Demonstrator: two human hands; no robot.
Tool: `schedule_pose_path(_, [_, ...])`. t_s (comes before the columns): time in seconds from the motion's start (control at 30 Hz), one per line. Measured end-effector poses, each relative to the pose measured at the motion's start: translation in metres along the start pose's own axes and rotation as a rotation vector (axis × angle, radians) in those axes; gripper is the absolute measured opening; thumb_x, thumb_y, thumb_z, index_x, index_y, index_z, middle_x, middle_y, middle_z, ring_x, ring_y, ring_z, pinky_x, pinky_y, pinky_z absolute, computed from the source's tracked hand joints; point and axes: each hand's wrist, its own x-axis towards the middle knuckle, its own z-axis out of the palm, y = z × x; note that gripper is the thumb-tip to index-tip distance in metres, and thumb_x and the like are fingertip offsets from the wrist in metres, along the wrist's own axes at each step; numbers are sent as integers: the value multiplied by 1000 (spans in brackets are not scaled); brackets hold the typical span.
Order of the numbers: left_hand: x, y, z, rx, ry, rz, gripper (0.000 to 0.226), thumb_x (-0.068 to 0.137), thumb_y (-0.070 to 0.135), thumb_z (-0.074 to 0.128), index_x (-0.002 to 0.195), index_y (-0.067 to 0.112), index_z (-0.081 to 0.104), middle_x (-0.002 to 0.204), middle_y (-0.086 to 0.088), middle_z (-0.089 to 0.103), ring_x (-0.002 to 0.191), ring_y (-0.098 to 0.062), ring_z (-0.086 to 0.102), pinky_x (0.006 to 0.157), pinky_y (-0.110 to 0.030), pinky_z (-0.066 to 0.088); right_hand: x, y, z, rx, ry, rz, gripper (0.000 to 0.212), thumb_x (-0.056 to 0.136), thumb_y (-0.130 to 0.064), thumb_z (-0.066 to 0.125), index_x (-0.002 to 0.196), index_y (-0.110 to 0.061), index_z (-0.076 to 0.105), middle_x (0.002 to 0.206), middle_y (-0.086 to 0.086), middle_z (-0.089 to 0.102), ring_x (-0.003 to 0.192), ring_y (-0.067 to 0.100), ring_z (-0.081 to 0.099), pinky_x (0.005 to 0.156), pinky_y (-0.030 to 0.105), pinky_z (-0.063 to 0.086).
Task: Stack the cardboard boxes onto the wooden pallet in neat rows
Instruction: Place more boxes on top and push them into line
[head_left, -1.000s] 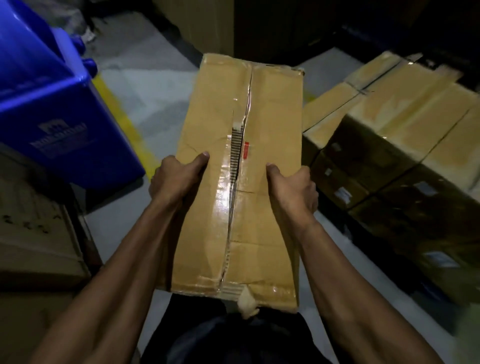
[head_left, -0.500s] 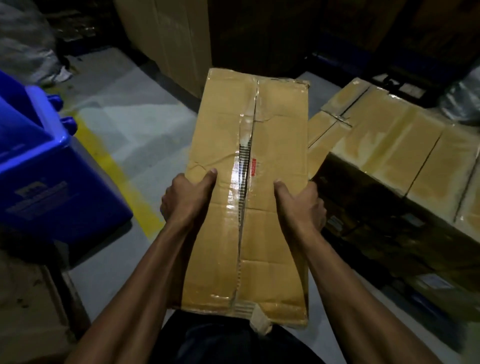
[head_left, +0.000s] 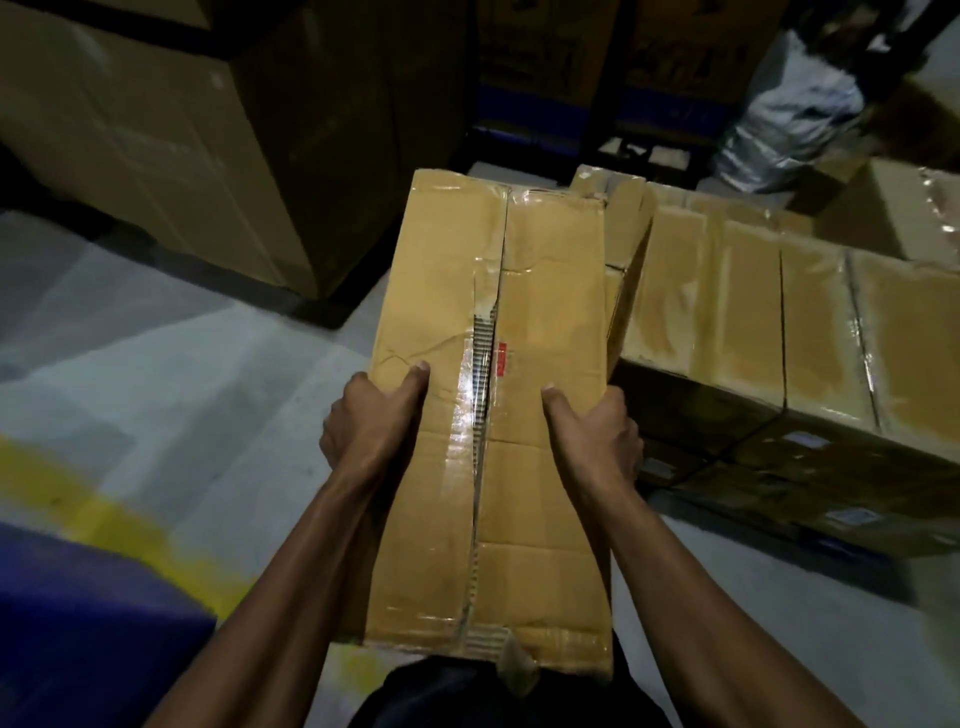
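**Box up, carried between both hands**

The taped cardboard box (head_left: 493, 415) hangs lengthwise out in front, clamped between the palms. Left hand (head_left: 371, 423) grips its left edge, thumb laid on top; right hand (head_left: 597, 436) grips the right edge likewise. Stacked boxes (head_left: 779, 322) sit just beside it on the right, grey floor (head_left: 182, 389) below

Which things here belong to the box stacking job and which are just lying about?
Job:
long taped brown cardboard box, gripped by left hand and right hand
row of stacked brown cardboard boxes

Lying about:
blue plastic bin
silvery wrapped bundle
large dark carton
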Motion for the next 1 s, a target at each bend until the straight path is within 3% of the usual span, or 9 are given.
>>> schedule_pose_path(0.53, [157, 132, 69, 42, -84, 45, 75, 83, 77, 49, 121, 12, 57, 119, -13, 64, 104, -37, 61, 80, -40, 45, 190, -73, 32, 1, 43, 127, 78, 79, -71, 59, 134, -17, 47, 121, 10, 62, 109, 33, 60, 93, 54, 51])
schedule_pose_path(0.73, [207, 171, 87, 51, -132, 90, 69, 84, 75, 49, 110, 13, 60, 110, -12, 66, 97, -35, 62, 79, -40, 49, 235, -96, 37, -5, 107, 139, 73, 80, -70, 61, 129, -18, 49, 121, 9, 62, 110, 33, 60, 94, 52, 50])
schedule_pose_path(1.0, [280, 193, 109, 102, -248, 191, 70, 86, 72, 49, 115, 9, 58, 115, -15, 66, 103, -37, 62, 82, -41, 48, 282, -120, 62, 39, 142, 199, 61, 86, -59, 64, 128, -16, 53, 118, 7, 61, 99, 25, 55, 81, 36, 45])
